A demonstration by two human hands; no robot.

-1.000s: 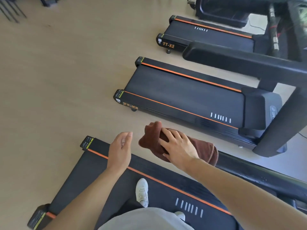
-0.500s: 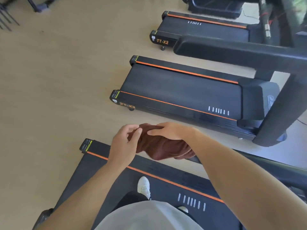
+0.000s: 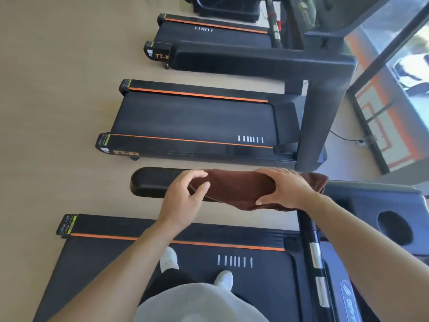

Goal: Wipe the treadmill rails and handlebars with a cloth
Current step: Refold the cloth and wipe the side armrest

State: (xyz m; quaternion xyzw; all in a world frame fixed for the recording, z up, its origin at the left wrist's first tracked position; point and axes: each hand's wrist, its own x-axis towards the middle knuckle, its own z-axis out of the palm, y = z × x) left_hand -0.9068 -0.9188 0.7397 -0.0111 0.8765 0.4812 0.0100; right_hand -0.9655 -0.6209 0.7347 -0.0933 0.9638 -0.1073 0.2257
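Observation:
A brown cloth (image 3: 234, 187) lies draped over the black left handlebar (image 3: 148, 183) of the treadmill I stand on. My right hand (image 3: 284, 189) wraps over the cloth's right part, thumb underneath, gripping cloth and bar. My left hand (image 3: 185, 198) pinches the cloth's left edge between thumb and fingers. The bare rounded end of the handlebar sticks out to the left of my left hand. Below lies the treadmill's left side rail (image 3: 209, 233) with its orange stripe.
The console (image 3: 371, 205) with a round cup holder (image 3: 394, 228) is at the right. A front crossbar with metal grip sensors (image 3: 316, 254) runs downward. My feet in white shoes (image 3: 169, 259) stand on the belt. Two more treadmills (image 3: 197, 117) stand further along; a glass wall is at the far right.
The view swung right, bringing the console into view. The cloth went from bunched to spread along the handlebar; my right hand moved right along it and my left hand took hold of its left edge.

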